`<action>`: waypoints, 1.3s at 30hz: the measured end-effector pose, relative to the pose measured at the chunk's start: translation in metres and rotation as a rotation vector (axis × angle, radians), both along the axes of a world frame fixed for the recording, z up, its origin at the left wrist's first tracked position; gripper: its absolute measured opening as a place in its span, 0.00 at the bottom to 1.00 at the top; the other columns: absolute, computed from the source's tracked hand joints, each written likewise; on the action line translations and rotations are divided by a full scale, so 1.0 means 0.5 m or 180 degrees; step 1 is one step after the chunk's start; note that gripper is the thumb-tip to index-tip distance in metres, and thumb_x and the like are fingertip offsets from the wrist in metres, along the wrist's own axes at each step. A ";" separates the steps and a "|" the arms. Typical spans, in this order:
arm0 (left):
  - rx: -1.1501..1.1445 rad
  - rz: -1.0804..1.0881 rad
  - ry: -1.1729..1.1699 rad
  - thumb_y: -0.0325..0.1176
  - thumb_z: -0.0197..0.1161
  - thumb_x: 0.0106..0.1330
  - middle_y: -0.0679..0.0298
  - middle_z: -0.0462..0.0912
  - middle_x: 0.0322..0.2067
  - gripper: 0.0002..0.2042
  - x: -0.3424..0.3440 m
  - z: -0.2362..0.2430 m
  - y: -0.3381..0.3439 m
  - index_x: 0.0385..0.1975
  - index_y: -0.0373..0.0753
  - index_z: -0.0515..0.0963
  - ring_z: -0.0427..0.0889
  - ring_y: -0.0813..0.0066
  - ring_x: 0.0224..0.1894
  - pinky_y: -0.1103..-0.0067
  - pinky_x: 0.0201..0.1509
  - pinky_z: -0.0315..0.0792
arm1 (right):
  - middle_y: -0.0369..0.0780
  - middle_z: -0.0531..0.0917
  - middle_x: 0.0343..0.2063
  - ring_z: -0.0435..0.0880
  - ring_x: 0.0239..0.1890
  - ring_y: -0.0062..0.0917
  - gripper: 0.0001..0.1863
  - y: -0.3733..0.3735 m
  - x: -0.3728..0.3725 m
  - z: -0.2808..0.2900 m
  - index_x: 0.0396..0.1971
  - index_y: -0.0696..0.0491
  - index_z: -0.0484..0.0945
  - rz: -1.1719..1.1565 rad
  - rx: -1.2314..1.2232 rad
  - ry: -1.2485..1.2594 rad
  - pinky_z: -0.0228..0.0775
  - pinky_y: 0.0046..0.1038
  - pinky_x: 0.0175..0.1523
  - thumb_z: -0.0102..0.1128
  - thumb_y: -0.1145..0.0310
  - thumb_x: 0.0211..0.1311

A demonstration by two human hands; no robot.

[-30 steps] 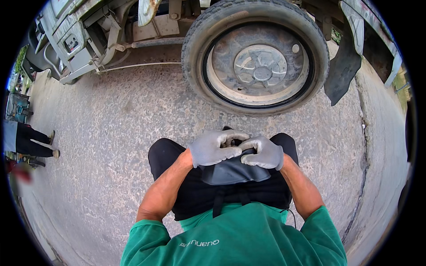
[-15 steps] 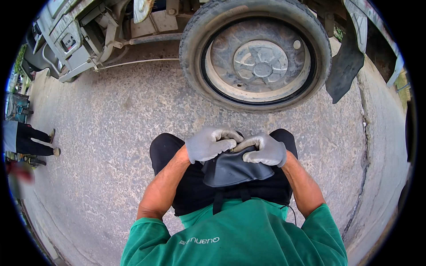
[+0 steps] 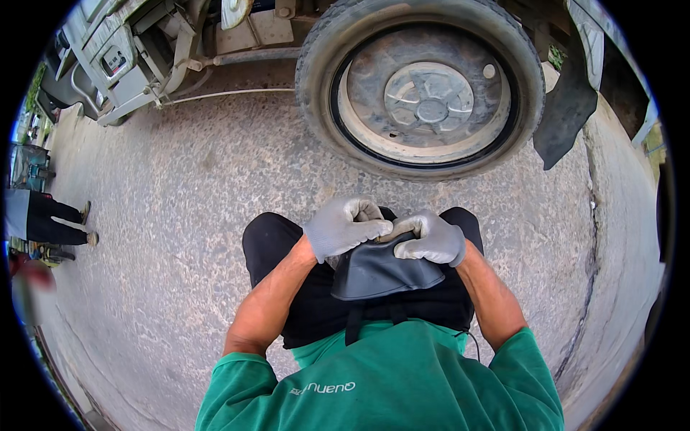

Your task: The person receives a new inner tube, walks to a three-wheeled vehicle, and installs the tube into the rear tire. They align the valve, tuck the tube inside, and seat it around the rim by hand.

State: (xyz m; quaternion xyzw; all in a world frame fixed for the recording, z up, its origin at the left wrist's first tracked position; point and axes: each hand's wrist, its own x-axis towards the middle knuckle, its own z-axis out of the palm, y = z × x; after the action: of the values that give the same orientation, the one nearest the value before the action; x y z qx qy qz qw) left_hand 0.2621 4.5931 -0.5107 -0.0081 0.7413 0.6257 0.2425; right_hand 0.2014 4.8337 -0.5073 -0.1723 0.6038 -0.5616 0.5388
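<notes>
A smooth black rubber sheet-like piece (image 3: 384, 271), folded and flaring toward my waist, lies over my lap between my knees. My right hand (image 3: 433, 241), in a grey work glove, grips its upper right part, with the thumb on top and the fingers curled over the far edge. Close beside it, my left hand (image 3: 343, 228), gloved the same way, is pinched at the piece's upper left edge. The left fingertips meet the right ones there, and whatever lies between them is too small or hidden to make out.
Ahead stands a large truck wheel (image 3: 431, 100) with a dusty tyre, under the vehicle's frame. A black mud flap (image 3: 568, 115) hangs to its right. A thin rod (image 3: 230, 95) runs low on the left. A person (image 3: 54, 219) stands far left on the concrete ground (image 3: 165, 215).
My left hand has shifted slightly right and up, its fingers more curled. The right hand keeps its grip on the rubber piece. The view has tilted a little.
</notes>
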 end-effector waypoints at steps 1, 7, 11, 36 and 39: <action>-0.0433 0.0017 -0.0007 0.31 0.66 0.71 0.70 0.85 0.32 0.11 -0.003 0.011 0.003 0.47 0.32 0.84 0.77 0.88 0.30 0.86 0.32 0.70 | 0.31 0.83 0.28 0.73 0.28 0.09 0.21 -0.002 -0.001 0.004 0.52 0.62 0.85 -0.0031 0.0047 0.0039 0.63 0.17 0.32 0.69 0.73 0.57; 0.0925 0.0048 0.0211 0.33 0.68 0.69 0.67 0.85 0.31 0.11 0.007 -0.018 -0.006 0.43 0.32 0.85 0.78 0.87 0.33 0.85 0.35 0.72 | 0.32 0.85 0.30 0.75 0.28 0.10 0.21 -0.006 0.006 -0.010 0.51 0.62 0.86 -0.0018 -0.0063 0.0264 0.65 0.18 0.33 0.69 0.72 0.57; 0.0472 0.0858 0.0034 0.34 0.68 0.70 0.65 0.85 0.26 0.12 -0.002 -0.003 -0.008 0.44 0.32 0.82 0.80 0.84 0.26 0.83 0.29 0.74 | 0.32 0.86 0.30 0.76 0.29 0.12 0.21 -0.020 0.002 0.001 0.51 0.61 0.86 0.0135 0.0162 0.0280 0.67 0.19 0.34 0.69 0.73 0.56; -0.1584 0.0897 -0.1595 0.43 0.64 0.70 0.51 0.88 0.48 0.20 -0.045 -0.574 -0.112 0.54 0.36 0.83 0.88 0.55 0.48 0.63 0.48 0.81 | 0.29 0.73 0.28 0.71 0.29 0.13 0.21 0.051 0.071 -0.068 0.61 0.60 0.76 -0.2812 -0.3562 -0.3937 0.70 0.21 0.50 0.58 0.73 0.70; -0.0181 0.1373 -0.1381 0.44 0.66 0.70 0.51 0.89 0.37 0.20 -0.060 -0.490 -0.082 0.50 0.32 0.82 0.89 0.64 0.32 0.70 0.32 0.80 | 0.28 0.73 0.27 0.71 0.28 0.12 0.21 0.051 0.073 -0.073 0.61 0.59 0.77 -0.2641 -0.3648 -0.3893 0.71 0.21 0.50 0.60 0.72 0.70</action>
State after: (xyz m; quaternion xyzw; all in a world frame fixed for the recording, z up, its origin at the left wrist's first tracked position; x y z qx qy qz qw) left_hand 0.2323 4.5522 -0.7558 -0.3055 0.6706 0.6254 0.2564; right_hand 0.2376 4.8592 -0.5437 0.1431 -0.1405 -0.9142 0.3522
